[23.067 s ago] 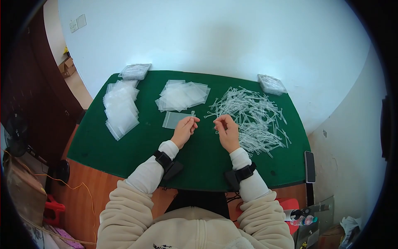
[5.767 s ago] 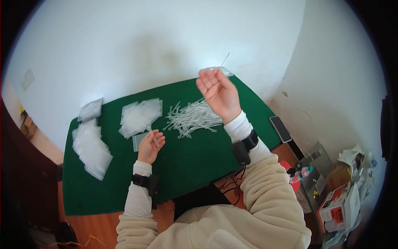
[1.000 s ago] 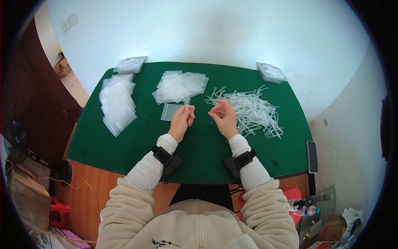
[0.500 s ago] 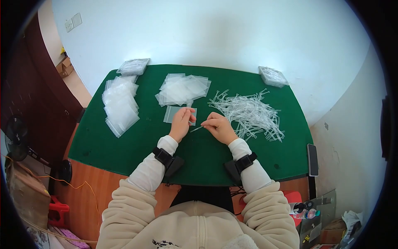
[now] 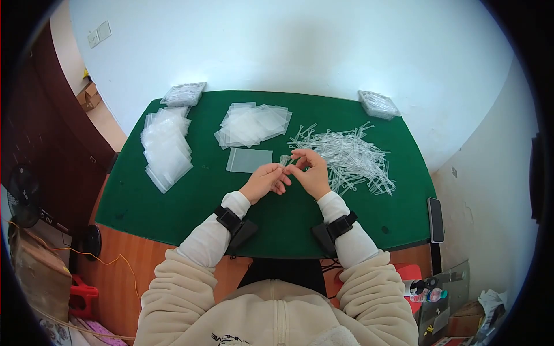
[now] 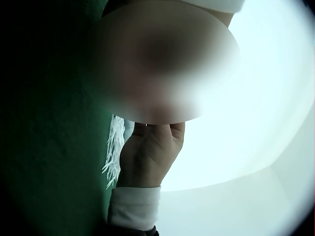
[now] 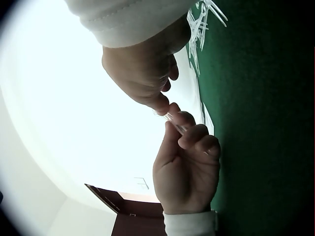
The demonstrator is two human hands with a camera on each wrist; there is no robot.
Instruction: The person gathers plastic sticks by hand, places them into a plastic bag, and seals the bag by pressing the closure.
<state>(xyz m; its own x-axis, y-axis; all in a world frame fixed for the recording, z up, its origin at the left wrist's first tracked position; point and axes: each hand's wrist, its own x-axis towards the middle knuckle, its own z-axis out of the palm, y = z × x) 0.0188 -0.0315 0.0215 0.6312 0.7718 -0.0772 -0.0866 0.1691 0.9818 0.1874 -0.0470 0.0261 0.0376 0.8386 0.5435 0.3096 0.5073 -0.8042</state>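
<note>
My left hand pinches a small bundle of thin clear sticks between thumb and fingers. Their looped ends stick out at the top, in the head view. The right hand meets it from the other side, thumb and forefinger pinching at the bundle's end; those fingertips partly hide the sticks. To the right of the hands spreads a loose pile of the same looped sticks. Behind the left hand a single flat zip bag lies on the green table. A blurred shape covers most of the left wrist view.
A heap of zip bags lies at the back middle, and a fanned stack of bags on the left. Filled packs stand in the back left and back right corners. A phone sits at the right edge.
The right hand came from the pile with a stick and has met the left hand. The left hand has turned and moved right with its bundle, off the flat zip bag.
</note>
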